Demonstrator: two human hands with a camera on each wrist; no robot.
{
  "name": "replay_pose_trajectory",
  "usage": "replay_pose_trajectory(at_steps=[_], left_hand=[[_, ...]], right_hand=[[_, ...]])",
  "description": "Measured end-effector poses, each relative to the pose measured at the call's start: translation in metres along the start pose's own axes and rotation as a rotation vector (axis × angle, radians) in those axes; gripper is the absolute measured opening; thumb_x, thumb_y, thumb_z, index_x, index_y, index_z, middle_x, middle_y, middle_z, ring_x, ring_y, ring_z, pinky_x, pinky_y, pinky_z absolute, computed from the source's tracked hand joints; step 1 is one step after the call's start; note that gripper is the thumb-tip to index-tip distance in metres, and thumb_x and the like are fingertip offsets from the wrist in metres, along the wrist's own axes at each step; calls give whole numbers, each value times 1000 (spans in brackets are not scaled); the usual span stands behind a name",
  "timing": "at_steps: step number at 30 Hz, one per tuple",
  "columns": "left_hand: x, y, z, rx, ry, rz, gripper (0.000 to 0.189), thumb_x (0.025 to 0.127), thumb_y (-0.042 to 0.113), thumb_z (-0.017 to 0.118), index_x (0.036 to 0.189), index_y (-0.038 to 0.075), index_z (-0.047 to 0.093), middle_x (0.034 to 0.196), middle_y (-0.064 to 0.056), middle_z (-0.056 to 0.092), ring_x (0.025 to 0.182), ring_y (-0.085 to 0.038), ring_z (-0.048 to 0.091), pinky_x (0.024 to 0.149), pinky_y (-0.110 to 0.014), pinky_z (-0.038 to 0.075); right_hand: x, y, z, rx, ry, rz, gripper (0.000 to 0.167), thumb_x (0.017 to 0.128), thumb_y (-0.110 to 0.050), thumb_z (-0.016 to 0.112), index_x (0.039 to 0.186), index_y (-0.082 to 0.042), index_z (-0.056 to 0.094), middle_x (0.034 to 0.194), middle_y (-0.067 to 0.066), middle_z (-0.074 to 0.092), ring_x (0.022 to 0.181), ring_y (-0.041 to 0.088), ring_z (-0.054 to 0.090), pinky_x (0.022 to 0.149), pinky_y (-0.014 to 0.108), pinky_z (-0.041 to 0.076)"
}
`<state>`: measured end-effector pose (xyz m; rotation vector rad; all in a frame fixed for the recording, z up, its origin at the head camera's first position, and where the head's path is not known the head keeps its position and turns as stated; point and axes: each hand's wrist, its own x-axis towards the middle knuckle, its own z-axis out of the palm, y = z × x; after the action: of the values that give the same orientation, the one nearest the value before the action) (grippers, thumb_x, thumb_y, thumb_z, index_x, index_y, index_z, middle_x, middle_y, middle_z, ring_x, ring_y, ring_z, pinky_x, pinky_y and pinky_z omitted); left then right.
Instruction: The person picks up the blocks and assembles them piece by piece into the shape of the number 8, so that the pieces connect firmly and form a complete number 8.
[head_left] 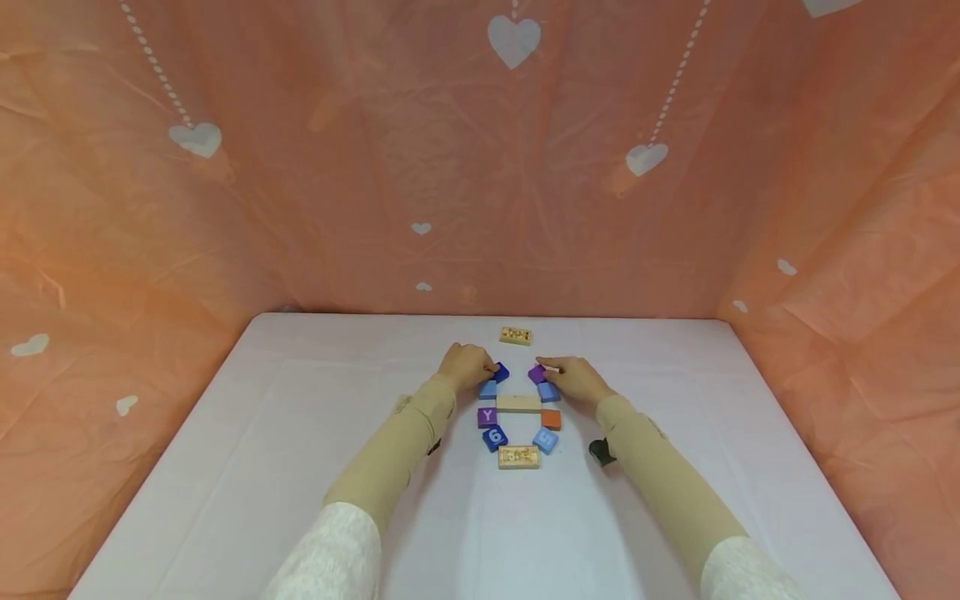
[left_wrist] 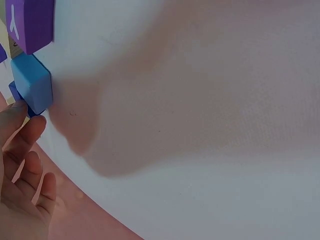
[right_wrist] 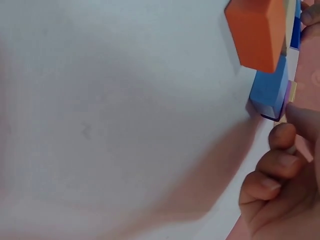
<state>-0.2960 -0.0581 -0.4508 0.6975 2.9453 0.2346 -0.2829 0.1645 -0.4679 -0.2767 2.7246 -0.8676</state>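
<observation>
At the far end of a ring of blocks, my left hand (head_left: 467, 365) pinches a dark blue block (head_left: 501, 372) between thumb and finger. Opposite it, my right hand (head_left: 573, 379) pinches a purple block (head_left: 537, 374). Just nearer than these are a light blue block (head_left: 488, 390) on the left and a blue block (head_left: 548, 392) on the right. A pale wooden plank (head_left: 518, 404) spans the middle. In the left wrist view the light blue block (left_wrist: 34, 82) partly hides the dark blue one. The blue block (right_wrist: 270, 90) largely covers the purple one in the right wrist view.
Nearer lie a purple Y block (head_left: 487, 417), an orange block (head_left: 551, 419), a dark blue 6 block (head_left: 494, 437) and a light blue 5 block (head_left: 545, 440). Patterned wooden tiles lie at the near end (head_left: 518, 457) and far end (head_left: 516, 336). Orange cloth (head_left: 480, 275) hangs behind the white table (head_left: 337, 358).
</observation>
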Motion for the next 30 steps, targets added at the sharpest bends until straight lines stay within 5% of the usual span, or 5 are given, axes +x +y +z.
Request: replay_pose_trajectory(at_steps=[7,21,30], left_hand=[[0,-2,-1,-5,6,4,19,88,21,63,105,21,71,107,3,71,103,-16,65,91,-38,43],[4,-5,4,-33,-11,12,21,87,22,64,107,22,70,111,1,69,106,-18,64,98,-45,41],[2,-3,1,-3,-42,9,21,88,22,64,108,23,69,109,2,70,102,-18,65,90,-40,44]], right_hand=[[4,-7,-3,82,31,26,38,98,-25,46,135,-21,50,141,11,48,136,32,37,111,49,28],[21,-24,-13,-92,64,71,40,98,-26,43,137,-19,47,142,12,46,135,34,38,110,52,29],[35,-34,-1,-151,49,149,40,98,-23,41,137,-23,47,141,12,48,129,33,46,105,51,35]])
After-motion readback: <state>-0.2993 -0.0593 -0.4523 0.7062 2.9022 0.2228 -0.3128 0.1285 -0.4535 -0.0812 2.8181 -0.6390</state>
